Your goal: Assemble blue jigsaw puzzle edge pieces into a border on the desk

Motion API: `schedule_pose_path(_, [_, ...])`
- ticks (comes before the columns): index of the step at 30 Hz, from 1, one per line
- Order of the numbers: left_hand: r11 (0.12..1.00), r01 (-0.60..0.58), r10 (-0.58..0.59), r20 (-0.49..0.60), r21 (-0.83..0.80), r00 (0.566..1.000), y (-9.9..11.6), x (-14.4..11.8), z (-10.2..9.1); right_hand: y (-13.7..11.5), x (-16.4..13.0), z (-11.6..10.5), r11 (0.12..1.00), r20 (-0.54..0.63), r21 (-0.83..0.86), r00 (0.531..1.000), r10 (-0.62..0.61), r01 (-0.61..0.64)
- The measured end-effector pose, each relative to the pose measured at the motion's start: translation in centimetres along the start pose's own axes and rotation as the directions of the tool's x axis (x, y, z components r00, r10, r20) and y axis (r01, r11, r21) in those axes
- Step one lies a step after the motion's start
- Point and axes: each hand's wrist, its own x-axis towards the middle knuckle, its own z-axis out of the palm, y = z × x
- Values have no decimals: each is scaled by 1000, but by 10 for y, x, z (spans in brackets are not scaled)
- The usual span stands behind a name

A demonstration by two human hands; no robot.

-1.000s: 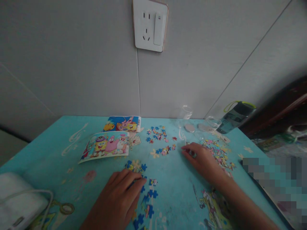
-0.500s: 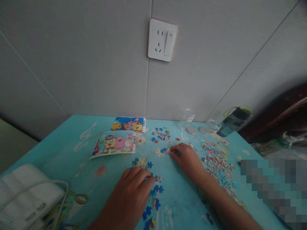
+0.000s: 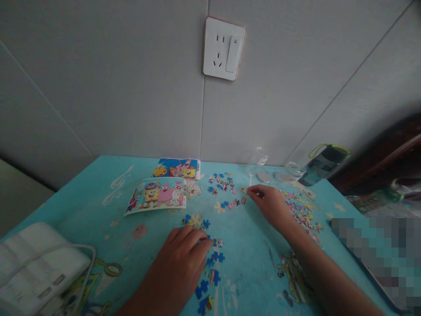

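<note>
My right hand (image 3: 271, 206) is at the right of centre, its thumb and fingertips pinched at the edge of a small puzzle piece (image 3: 244, 190). Just below those fingertips runs a short row of puzzle pieces (image 3: 231, 205), blue, pink and multicoloured. My left hand (image 3: 184, 254) lies low on the table, palm down and fingers loosely bent, holding nothing that I can see. Beside its fingers, a column of mostly blue pieces (image 3: 213, 259) runs toward me. More joined pieces (image 3: 194, 221) lie beyond its fingertips, partly covered by them.
Two cartoon picture sheets (image 3: 161, 195) lie at the back left. Loose pieces form one cluster (image 3: 222, 182) at the back and a large pile (image 3: 301, 210) behind my right forearm. Clear containers (image 3: 294, 171), a dark bottle (image 3: 325, 164) and a white power strip (image 3: 42, 267) surround them.
My right hand has moved right and slightly away from me, from the row's end to a small piece behind it. The row's right end now shows. My left hand has stayed nearly still.
</note>
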Motion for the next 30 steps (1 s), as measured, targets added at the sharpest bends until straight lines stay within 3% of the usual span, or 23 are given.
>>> schedule_pose_path(4, [1000, 9, -9, -2, -5, 1000, -2, 0, 0, 1, 6, 10, 998, 56, -16, 997, -58, 59])
schedule_pose_path(9, [1000, -5, 5, -1, 2, 1000, -2, 0, 0, -4, -4, 15, 985, -22, -71, 987, -157, 155])
schedule_pose_path(15, [999, 36, -36, 18, -2, 999, -3, 2, -4, -29, -20, 33, 928, 113, -33, 924, -366, 372])
schedule_pose_path(24, [1000, 26, -26, 14, 6, 1000, -1, 1, -3, -39, -24, 37, 915, 101, -124, 922, -373, 383])
schedule_pose_path(30, [999, 35, -34, 39, -9, 999, -1, 0, -3, -38, -24, 39, 937, 60, -37, 937, -344, 346])
